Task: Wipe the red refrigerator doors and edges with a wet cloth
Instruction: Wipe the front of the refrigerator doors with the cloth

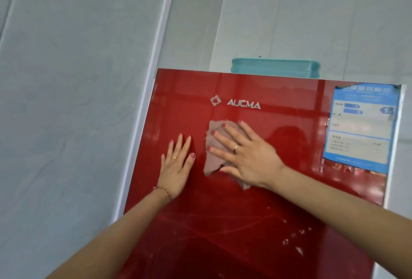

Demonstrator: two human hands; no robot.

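Observation:
The glossy red refrigerator door [278, 109] fills the middle and lower right of the head view, with a silver AUCMA logo near its top. A pinkish-brown cloth [215, 156] lies flat against the door just below the logo. My right hand [245, 156] presses on the cloth with fingers spread wide. To the left of the cloth, my left hand [176, 167] rests flat on the bare door, fingers together, holding nothing. Water drops and faint smear marks show on the lower part of the door.
A blue and white energy label [361, 127] is stuck on the door's upper right corner. A teal plastic container [275, 67] sits on top of the refrigerator. Grey panelled walls stand behind and to the left, with a white corner trim [142, 109] along the door's left edge.

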